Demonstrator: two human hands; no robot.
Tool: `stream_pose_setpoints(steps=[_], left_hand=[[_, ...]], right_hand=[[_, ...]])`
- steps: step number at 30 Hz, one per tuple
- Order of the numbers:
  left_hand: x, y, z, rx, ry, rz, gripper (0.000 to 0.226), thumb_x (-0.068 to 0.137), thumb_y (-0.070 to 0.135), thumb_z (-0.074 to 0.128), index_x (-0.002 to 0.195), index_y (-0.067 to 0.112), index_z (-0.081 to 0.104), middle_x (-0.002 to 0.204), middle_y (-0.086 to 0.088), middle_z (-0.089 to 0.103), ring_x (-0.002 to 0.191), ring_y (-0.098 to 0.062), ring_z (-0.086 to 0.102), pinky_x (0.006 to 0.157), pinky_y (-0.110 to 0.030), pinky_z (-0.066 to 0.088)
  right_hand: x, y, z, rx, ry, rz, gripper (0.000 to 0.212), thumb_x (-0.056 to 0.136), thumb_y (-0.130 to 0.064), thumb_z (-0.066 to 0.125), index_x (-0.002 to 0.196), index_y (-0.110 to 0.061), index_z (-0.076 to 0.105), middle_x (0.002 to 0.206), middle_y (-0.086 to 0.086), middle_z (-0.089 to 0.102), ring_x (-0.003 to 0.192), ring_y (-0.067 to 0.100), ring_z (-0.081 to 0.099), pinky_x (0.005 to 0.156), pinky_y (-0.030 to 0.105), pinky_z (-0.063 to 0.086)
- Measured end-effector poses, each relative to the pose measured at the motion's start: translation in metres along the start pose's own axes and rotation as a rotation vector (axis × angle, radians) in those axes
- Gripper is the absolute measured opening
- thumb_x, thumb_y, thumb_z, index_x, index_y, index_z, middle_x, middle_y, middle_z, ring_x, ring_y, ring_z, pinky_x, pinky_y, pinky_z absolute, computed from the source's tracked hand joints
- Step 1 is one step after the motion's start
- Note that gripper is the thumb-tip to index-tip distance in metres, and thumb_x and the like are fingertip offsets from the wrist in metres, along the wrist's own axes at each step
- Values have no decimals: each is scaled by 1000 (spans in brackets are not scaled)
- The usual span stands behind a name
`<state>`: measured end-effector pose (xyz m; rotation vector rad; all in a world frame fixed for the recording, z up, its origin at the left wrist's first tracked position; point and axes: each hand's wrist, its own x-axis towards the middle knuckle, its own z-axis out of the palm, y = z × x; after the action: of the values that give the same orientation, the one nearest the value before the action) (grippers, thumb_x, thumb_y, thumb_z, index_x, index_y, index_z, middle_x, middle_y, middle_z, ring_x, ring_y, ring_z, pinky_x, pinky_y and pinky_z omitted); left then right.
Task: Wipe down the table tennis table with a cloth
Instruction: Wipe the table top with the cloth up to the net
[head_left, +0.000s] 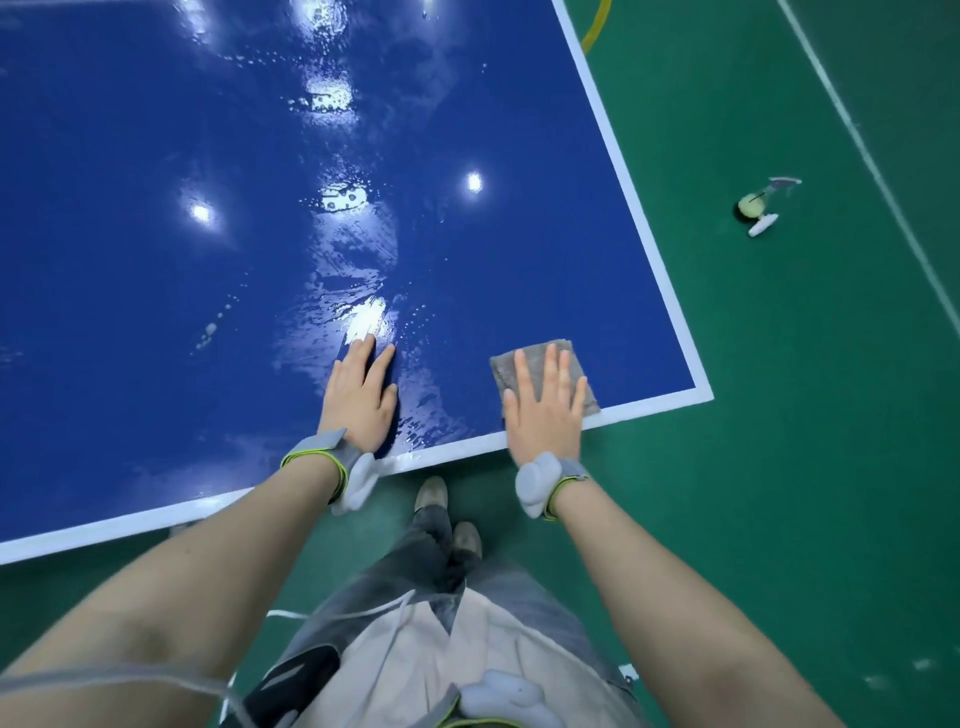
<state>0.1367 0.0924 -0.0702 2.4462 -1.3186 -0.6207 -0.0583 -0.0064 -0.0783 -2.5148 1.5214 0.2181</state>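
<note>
The blue table tennis table (156, 312) with a white border fills the upper left, and its near right corner is at the right. Wet streaks and droplets shine on its surface ahead of my hands. A grey cloth (566, 358) lies flat near that corner. My right hand (543, 405) presses down on the cloth with fingers spread. To its left, my left hand (361, 395) rests flat on the wet surface near the front edge and holds nothing.
Green floor (805, 467) with white lines surrounds the table. A spray bottle (758, 208) lies on the floor to the right. A yellow hose or cord (595, 28) curves by the table's far right edge. My legs and shoes stand just below the front edge.
</note>
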Motion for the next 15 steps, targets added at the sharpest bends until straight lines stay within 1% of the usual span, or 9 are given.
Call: stream_pose_setpoints(steps=[2,3,6,9,10,11,13,14,15], left_hand=[[-4,-1,1,10,-6,-7,49,98,19,39,146,12,26,156,-7,11,144,-23,4,116,-36,-1],[-9,-1,1,14,-1,-14,49,98,19,39,146,13,26,156,-7,11,144,-23,4,116,-35,0],[-18,-2,4,28,17,-34,50,98,20,39,146,13,26,156,-7,11,144,-22,5,115,-34,0],[-29,-1,6,31,20,-54,50,98,20,39,146,14,26,156,-7,11,144,-22,5,115,-33,0],[-33,-1,7,24,17,-63,50,98,20,38,146,14,25,156,-7,11,144,-21,5,115,-32,0],[-37,-1,7,21,12,-71,50,98,20,38,146,15,25,156,-6,10,144,-21,4,115,-32,-1],[-42,-3,8,18,8,-80,50,98,21,38,146,15,25,156,-6,10,144,-21,4,115,-33,-1],[-45,-3,8,19,12,-87,50,98,21,38,146,15,25,156,-6,10,144,-21,4,115,-33,-1],[-49,-3,9,18,16,-93,50,98,21,38,146,15,25,156,-6,11,144,-21,5,115,-34,0]], right_hand=[[-6,-20,5,-8,40,-52,58,93,-42,18,144,-21,36,149,17,35,139,34,32,110,53,18],[-11,-30,6,-3,37,-83,57,92,-41,22,141,-20,43,146,17,41,136,34,37,108,54,25],[-24,-47,8,0,-45,-175,56,92,-42,23,139,-23,46,144,15,45,134,31,40,106,54,30],[-25,-37,9,-35,-74,-225,56,92,-43,22,139,-26,46,145,13,44,135,29,41,107,51,32],[-24,-29,9,-54,-68,-226,56,92,-42,21,140,-26,45,146,13,42,135,29,40,107,50,31],[-22,-20,11,-63,-47,-215,56,93,-42,19,142,-26,41,148,13,39,137,29,36,109,50,27],[-18,0,10,-61,-16,-139,58,94,-44,9,148,-26,21,155,14,23,144,30,20,114,47,10],[-17,10,10,-53,10,-102,56,95,-45,6,149,-27,11,157,14,13,146,30,10,115,45,3],[-16,19,9,-44,28,-69,54,98,-45,9,149,-28,4,158,14,5,147,29,3,115,44,-2]])
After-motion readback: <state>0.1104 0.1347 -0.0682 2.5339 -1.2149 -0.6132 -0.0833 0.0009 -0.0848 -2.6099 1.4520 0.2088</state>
